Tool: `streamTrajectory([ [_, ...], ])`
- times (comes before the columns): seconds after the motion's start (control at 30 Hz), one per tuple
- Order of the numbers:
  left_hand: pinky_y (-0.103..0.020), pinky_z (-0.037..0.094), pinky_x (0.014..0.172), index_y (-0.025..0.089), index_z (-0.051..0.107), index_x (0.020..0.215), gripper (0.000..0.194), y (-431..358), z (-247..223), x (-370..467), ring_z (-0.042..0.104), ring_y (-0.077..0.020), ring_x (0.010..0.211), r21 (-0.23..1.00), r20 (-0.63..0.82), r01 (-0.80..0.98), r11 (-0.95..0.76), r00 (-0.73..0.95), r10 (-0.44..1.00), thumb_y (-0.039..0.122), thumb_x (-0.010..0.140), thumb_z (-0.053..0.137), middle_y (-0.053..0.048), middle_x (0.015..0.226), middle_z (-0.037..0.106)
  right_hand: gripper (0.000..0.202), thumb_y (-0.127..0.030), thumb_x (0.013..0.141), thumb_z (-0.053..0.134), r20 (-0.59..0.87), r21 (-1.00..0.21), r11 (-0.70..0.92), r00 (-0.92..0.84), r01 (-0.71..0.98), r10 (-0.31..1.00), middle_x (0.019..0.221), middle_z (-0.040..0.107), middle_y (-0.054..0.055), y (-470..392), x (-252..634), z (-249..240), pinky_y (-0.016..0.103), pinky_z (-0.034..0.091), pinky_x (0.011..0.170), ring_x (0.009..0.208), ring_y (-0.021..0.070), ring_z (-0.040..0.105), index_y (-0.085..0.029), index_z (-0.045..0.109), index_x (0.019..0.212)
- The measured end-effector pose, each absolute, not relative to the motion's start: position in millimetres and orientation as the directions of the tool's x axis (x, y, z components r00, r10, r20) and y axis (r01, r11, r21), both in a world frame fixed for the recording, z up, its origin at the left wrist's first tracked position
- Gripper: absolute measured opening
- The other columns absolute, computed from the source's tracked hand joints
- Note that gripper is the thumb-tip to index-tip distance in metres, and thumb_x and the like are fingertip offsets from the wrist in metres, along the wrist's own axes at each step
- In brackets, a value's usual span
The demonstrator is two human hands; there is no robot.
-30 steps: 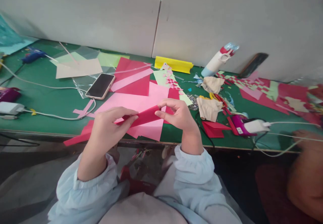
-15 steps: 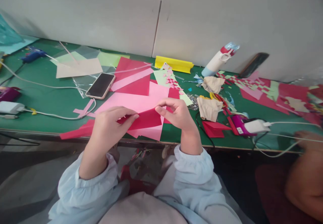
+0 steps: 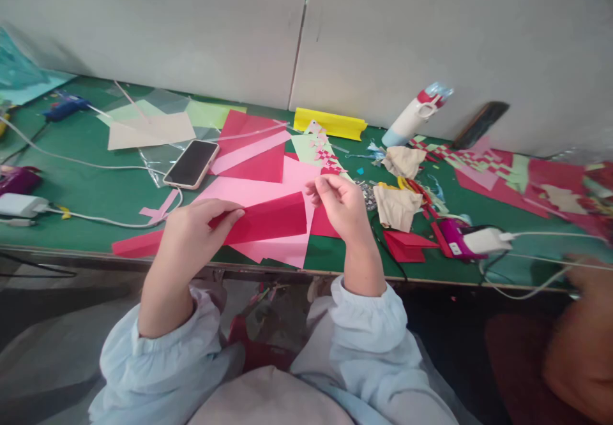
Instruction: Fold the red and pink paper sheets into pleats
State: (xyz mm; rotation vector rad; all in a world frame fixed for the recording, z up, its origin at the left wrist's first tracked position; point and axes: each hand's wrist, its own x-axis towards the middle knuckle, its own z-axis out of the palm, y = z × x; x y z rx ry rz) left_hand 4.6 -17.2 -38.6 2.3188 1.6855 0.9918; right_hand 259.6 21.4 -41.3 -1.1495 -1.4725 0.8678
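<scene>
The left hand (image 3: 191, 233) pinches a long strip of folded red paper (image 3: 272, 217) between its thumb and fingers. The paper sticks out on both sides of that hand. Its right part is over a big, flat pink paper sheet (image 3: 215, 187) on the green table (image 3: 96, 201). The right hand (image 3: 342, 211) is just beside the right end of the red strip and does not touch it. This hand is narrow, with bent fingers close to the thumb. I cannot tell if its fingertips touch or pinch a tiny bit.

Think of a clock with the red strip in the middle and 12 pointing at the wall. At 12 o'clock is a flat red paper sheet (image 3: 265, 166) with a pink paper strip (image 3: 253, 150) on it. A phone with a black screen (image 3: 191, 162) lies at 10, and a blue glue gun (image 3: 67, 107) is farther off that way. Folded yellow paper (image 3: 330, 124) is at 1. A white and light blue bottle (image 3: 409, 120) leans at 2. A crumpled beige cloth (image 3: 397, 208) and a small folded red paper (image 3: 409, 247) are at 3. Someone else's arm (image 3: 582, 348) is at 4.
</scene>
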Motion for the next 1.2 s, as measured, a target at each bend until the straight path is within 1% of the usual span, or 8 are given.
streamTrajectory([
  [0.07,-0.026,0.049,0.067,0.024,0.075,0.091,0.023,-17.7,-38.2,4.2,0.07,-0.017,0.079,0.469,0.393,0.816,-0.338,0.15,0.907,0.035,0.09,0.055,0.001,0.091,0.077,0.041,-0.057,0.085,0.061,0.285,-0.929,0.271,0.021,0.252,0.958,0.073,0.071,0.005,20.5,262.4,-40.4,0.026,0.051,0.058,0.059,0.012,0.061,-0.017,0.07,0.078],
  [0.13,-0.026,0.049,0.068,0.023,0.075,0.092,0.022,-18.3,-37.9,4.3,0.07,-0.0166,0.079,0.486,0.384,0.811,-0.325,0.136,0.913,0.035,0.09,0.055,0.001,0.091,0.077,0.039,-0.054,0.084,0.063,0.275,-0.923,0.268,-0.013,0.275,0.961,0.07,0.07,0.005,19.2,264.8,-40.3,0.027,0.051,0.058,0.06,0.0134,0.062,-0.017,0.071,0.074],
  [0.3,-0.027,0.048,0.068,0.023,0.074,0.093,0.024,-18.8,-39.0,4.2,0.069,-0.0175,0.081,0.495,0.383,0.805,-0.328,0.137,0.914,0.035,0.091,0.054,0.0,0.092,0.077,0.029,-0.047,0.081,0.07,0.263,-0.932,0.279,-0.098,0.233,0.96,0.076,0.073,0.005,17.2,265.7,-41.8,0.031,0.054,0.068,0.073,0.0178,0.067,-0.019,0.075,0.079],
  [0.63,-0.027,0.048,0.068,0.022,0.075,0.092,0.023,-20.3,-39.4,5.3,0.07,-0.0182,0.08,0.477,0.422,0.813,-0.335,0.122,0.898,0.035,0.091,0.055,-0.001,0.091,0.077,0.029,-0.046,0.081,0.07,0.224,-0.954,0.251,-0.164,0.165,0.961,0.065,0.065,0.002,17.6,266.6,-39.5,0.027,0.049,0.062,0.064,0.0134,0.059,-0.018,0.073,0.075],
  [0.83,-0.027,0.049,0.069,0.022,0.075,0.092,0.022,-19.6,-40.7,4.7,0.07,-0.0183,0.082,0.464,0.457,0.807,-0.366,0.136,0.879,0.033,0.09,0.056,-0.001,0.091,0.077,0.025,-0.043,0.077,0.075,0.175,-0.976,0.195,-0.178,0.098,0.968,0.076,0.07,0.002,18.2,265.7,-39.3,0.027,0.052,0.065,0.066,0.0125,0.061,-0.019,0.074,0.085],
  [0.93,-0.026,0.049,0.069,0.022,0.075,0.091,0.022,-20.2,-39.7,5.4,0.07,-0.0178,0.081,0.461,0.464,0.8,-0.384,0.152,0.873,0.033,0.09,0.056,-0.002,0.091,0.077,0.026,-0.042,0.074,0.077,0.173,-0.97,0.197,-0.164,0.145,0.971,0.082,0.072,0.004,17.5,264.1,-38.0,0.029,0.054,0.069,0.072,0.0146,0.065,-0.019,0.074,0.087],
  [1.03,-0.026,0.049,0.069,0.022,0.075,0.09,0.023,-20.8,-37.5,7.3,0.07,-0.0175,0.08,0.463,0.451,0.8,-0.382,0.159,0.879,0.034,0.09,0.056,-0.001,0.09,0.077,0.023,-0.04,0.073,0.077,0.172,-0.955,0.205,-0.164,0.215,0.971,0.079,0.071,0.004,17.0,262.4,-37.3,0.03,0.054,0.067,0.072,0.0161,0.065,-0.019,0.071,0.081],
  [1.2,-0.025,0.05,0.072,0.023,0.075,0.092,0.023,-19.5,-36.2,2.1,0.07,-0.0173,0.082,0.468,0.392,0.808,-0.359,0.175,0.903,0.036,0.089,0.056,0.0,0.092,0.077,0.016,-0.034,0.081,0.068,0.236,-0.918,0.278,-0.175,0.283,0.956,0.078,0.067,0.002,18.8,262.3,-38.5,0.03,0.052,0.071,0.072,0.015,0.063,-0.019,0.064,0.078],
])
